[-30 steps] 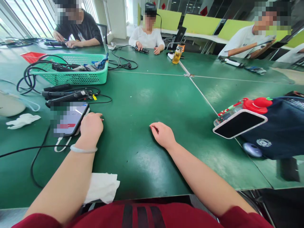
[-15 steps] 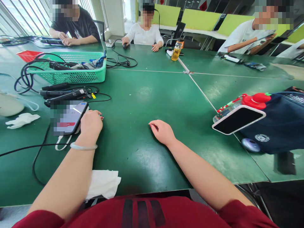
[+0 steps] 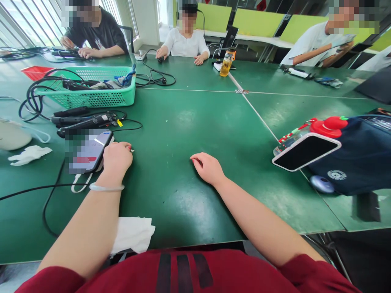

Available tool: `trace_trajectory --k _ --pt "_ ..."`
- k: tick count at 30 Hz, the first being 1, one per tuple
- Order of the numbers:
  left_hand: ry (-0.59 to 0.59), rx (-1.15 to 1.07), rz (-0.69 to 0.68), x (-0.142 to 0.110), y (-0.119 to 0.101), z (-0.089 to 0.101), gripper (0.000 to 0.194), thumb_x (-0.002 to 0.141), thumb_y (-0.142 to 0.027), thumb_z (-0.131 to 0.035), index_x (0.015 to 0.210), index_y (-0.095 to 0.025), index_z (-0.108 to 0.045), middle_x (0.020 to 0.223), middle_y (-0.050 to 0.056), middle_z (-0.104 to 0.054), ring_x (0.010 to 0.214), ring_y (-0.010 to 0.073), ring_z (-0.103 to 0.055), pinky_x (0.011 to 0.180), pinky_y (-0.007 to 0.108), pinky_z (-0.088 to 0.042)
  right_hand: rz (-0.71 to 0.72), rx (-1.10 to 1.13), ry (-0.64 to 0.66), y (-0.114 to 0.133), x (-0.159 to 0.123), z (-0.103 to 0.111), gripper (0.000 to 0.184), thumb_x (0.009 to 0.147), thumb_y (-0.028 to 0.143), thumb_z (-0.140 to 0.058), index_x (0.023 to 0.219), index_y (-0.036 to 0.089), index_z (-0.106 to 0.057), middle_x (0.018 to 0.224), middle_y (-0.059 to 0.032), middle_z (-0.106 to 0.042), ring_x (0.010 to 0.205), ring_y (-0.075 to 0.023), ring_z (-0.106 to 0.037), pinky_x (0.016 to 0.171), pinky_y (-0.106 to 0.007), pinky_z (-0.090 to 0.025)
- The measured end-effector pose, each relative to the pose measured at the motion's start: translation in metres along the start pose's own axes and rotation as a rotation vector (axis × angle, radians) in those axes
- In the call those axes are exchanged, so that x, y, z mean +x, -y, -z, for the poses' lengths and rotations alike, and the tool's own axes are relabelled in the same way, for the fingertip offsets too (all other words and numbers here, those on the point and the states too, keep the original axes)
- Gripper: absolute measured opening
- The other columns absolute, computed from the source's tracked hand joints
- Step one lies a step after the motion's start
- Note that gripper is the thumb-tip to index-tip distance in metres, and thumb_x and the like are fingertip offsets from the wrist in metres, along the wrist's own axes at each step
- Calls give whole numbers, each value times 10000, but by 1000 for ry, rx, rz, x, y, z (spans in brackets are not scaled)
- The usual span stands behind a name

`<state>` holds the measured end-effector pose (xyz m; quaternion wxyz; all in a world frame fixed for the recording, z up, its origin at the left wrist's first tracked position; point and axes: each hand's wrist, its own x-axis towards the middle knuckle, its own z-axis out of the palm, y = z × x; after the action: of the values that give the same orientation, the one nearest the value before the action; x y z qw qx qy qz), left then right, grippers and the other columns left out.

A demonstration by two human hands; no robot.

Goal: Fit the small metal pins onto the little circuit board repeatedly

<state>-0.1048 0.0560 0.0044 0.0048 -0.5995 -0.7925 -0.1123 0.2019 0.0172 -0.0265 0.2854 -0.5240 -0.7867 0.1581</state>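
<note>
My left hand [image 3: 117, 159] lies on the green table [image 3: 171, 130] with its fingers curled closed. A small shiny spot, perhaps a ring, shows at those fingers, and a pale bangle [image 3: 106, 187] circles the wrist. Directly left of this hand is a lit smartphone [image 3: 91, 152], with a white cable [image 3: 80, 184] below it. Whether hand and phone touch, I cannot tell. Farther right, my right hand [image 3: 209, 167] rests in a loose fist, thumb against the fingers, with nothing seen in it. White tissue [image 3: 136, 234] sticks out beside my left forearm.
Black handheld devices [image 3: 88, 121] with cables lie beyond the phone, before a green basket [image 3: 97, 97]. On the right are a white-framed phone [image 3: 307, 152], a red-capped bottle [image 3: 328, 127] and a navy bag [image 3: 354, 158]. An amber bottle [image 3: 226, 65] stands farther back. Several people sit around.
Both my hands stay in place; the view shifts slightly. A dark shape has come in at the right edge. The person at the far left has lifted one hand.
</note>
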Motion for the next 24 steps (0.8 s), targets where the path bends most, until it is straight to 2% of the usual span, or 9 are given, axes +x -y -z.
trace_trajectory --k 4,8,11,13,16,18,20,24 --pt "-63 -201 -28 9 7 -11 301 819 -184 -416 931 -164 -695 915 135 -650 984 283 -561 895 383 -410 -6 26 -3 -2 1 0 195 878 209 -474 936 209 -661 914 -35 -678 803 -158 -610 752 -284 -460" --pt "-46 -450 92 16 11 -17 268 809 -226 -440 941 -183 -670 727 49 -599 705 200 -554 679 314 -429 -5 60 -15 -4 1 -1 192 872 202 -477 926 202 -661 892 -34 -674 788 -151 -601 746 -277 -457" --pt "-3 -622 105 7 -2 -20 256 803 -250 -456 935 -181 -664 663 9 -542 577 146 -472 569 272 -371 1 89 -32 -7 1 -2 192 869 203 -478 915 198 -664 859 -36 -668 761 -146 -592 739 -274 -455" --pt "87 -754 5 -6 -21 -22 213 793 -255 -492 897 -178 -661 711 12 -564 627 136 -476 607 262 -381 6 100 -43 -7 2 -3 191 866 208 -479 903 195 -666 829 -38 -662 741 -147 -585 736 -277 -454" --pt "348 -1111 -215 -29 -52 -25 210 821 -313 -507 916 -182 -640 866 33 -618 776 146 -540 729 275 -431 7 105 -46 -7 4 -3 186 857 218 -487 887 192 -669 781 -37 -650 713 -147 -571 722 -281 -446" --pt "414 -1197 -346 -41 -66 -26 223 842 -345 -519 937 -186 -642 956 42 -626 896 156 -548 859 301 -417 -7 122 -56 -8 6 -3 180 847 229 -498 865 190 -672 748 -32 -640 687 -144 -557 702 -278 -438" --pt "453 -1257 -382 -46 -70 -26 235 849 -367 -532 955 -188 -641 1002 48 -623 961 164 -544 931 324 -392 -55 178 -77 -9 7 -2 180 840 256 -506 838 189 -673 733 -25 -636 650 -136 -538 668 -272 -426" --pt "557 -1353 -319 -44 -65 -26 255 826 -391 -581 959 -183 -644 1016 61 -629 998 177 -555 979 357 -380 -229 387 -121 -15 10 0 232 837 360 -517 814 188 -671 652 2 -586 554 -109 -467 568 -248 -378"
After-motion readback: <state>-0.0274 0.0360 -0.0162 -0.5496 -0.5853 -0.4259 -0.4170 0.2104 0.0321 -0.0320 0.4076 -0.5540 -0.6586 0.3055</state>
